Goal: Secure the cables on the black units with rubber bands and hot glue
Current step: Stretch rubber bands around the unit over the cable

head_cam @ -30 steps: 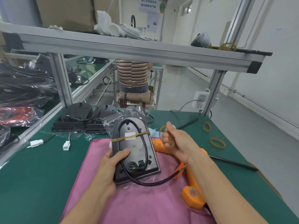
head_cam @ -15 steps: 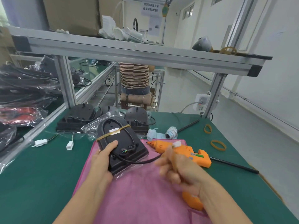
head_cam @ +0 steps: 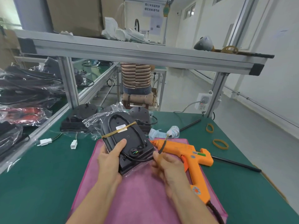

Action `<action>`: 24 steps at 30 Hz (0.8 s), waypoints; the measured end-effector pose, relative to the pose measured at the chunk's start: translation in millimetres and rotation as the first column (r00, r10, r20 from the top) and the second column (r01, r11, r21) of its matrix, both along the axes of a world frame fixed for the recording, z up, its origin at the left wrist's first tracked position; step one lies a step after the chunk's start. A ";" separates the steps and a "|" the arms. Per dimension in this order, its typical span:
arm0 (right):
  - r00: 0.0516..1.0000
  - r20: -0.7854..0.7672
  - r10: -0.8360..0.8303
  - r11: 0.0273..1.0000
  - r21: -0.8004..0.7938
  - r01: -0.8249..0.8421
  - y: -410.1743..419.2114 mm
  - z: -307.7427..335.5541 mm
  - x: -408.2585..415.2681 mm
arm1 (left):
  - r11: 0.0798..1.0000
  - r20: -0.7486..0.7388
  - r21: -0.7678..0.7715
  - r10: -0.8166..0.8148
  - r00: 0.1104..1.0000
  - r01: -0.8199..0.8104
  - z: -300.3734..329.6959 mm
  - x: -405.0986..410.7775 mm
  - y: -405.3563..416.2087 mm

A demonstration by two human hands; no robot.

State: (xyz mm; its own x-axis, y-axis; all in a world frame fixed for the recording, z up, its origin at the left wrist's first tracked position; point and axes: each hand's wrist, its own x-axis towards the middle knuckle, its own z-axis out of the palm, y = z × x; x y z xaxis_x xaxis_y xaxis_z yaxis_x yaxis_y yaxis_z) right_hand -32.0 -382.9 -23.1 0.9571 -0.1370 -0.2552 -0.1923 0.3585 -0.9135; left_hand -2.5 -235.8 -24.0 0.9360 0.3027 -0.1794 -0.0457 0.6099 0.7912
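From my feed, the black unit (head_cam: 126,143) wears a yellowish rubber band (head_cam: 118,130) across a white label (head_cam: 121,127). Beneath it I see a pink cloth (head_cam: 142,188) on the green bench mat (head_cam: 40,175). Just right of the unit lies an orange glue gun (head_cam: 184,152) with a green-and-white sticker. Beyond the unit, a brown-and-white striped shirt (head_cam: 135,75).

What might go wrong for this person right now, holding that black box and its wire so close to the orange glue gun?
The right hand pinches the cable just above the glue gun, whose nozzle points toward the black unit; if the gun is hot, a finger or the plastic bag could touch it. The left hand holds the unit tilted, so it may slip. Tugging the cable might shift the single rubber band.
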 end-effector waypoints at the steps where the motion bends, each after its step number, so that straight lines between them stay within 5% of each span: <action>1: 0.997 0.052 -0.050 0.998 -0.032 0.051 0.2 -0.1 0.4 | 1.000 0.002 0.008 -0.009 1.000 0.009 0.0 -0.1 -0.4; 6: 0.919 0.394 -0.005 0.907 -0.385 0.170 -1.2 10.3 3.9 | 0.994 0.025 0.075 -0.079 0.997 0.077 -3.8 -2.9 -0.7; 10: 0.888 0.449 0.100 0.824 -0.537 0.179 -3.7 15.8 8.9 | 0.976 0.049 0.166 -0.152 0.987 0.142 -2.3 -0.8 3.3; 14: 0.905 0.370 0.210 0.782 -0.619 0.072 -8.4 16.6 16.7 | 0.953 0.068 0.195 -0.250 0.966 0.233 -1.8 -0.9 9.9; 19: 0.904 0.133 0.407 0.796 -0.538 -0.279 -18.1 17.9 25.2 | 0.944 0.054 0.129 -0.311 0.949 0.302 -8.1 -4.1 13.3; 24: 0.849 -0.088 0.522 0.757 -0.411 -0.508 -24.2 14.0 22.7 | 0.930 0.061 0.225 -0.311 0.948 0.291 3.2 -1.3 15.8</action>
State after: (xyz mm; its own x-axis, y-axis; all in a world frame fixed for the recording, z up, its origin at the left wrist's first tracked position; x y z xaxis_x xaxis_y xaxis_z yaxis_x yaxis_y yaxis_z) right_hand -9.2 -407.0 -9.0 0.9195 0.2951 -0.2598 -0.2104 -0.1890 -0.9592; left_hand -3.8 -220.0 -20.9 0.9985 0.0251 -0.0488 0.0334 0.4269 0.9037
